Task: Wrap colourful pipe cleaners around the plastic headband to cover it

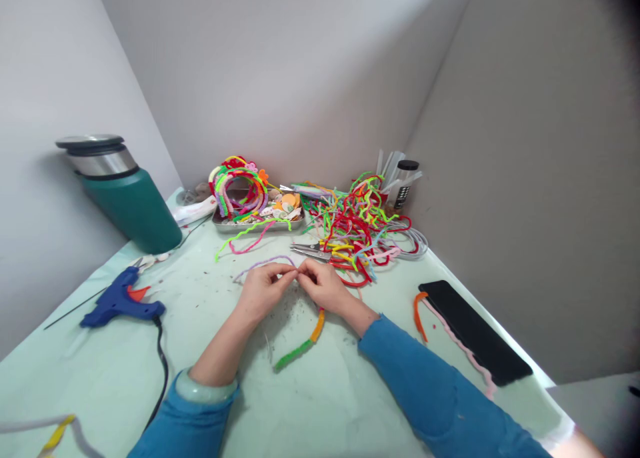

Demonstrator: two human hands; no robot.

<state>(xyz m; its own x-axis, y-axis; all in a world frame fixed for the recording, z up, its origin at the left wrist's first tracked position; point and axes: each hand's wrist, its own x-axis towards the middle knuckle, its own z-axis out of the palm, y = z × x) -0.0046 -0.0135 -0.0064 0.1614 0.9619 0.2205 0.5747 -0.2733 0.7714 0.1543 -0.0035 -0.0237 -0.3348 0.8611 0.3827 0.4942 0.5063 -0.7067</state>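
My left hand (265,288) and my right hand (323,285) meet fingertip to fingertip over the middle of the table, both pinched. A thin purple pipe cleaner (257,265) curves behind my left hand and runs up to the joined fingertips. Below my right hand hangs a curved strip wrapped in orange and green pipe cleaner (301,351), its upper end hidden by that hand. What exactly sits between the fingertips is too small to see. Just beyond my right hand lie scissors (311,251) with their handles among loose pipe cleaners.
A tangled heap of pipe cleaners (350,211) lies at the back, beside a metal tray (255,227) bearing colourful hoops (240,188). On the left are a green bottle (133,208) and a blue glue gun (120,301) with a cord. A black phone (475,331) rests at right.
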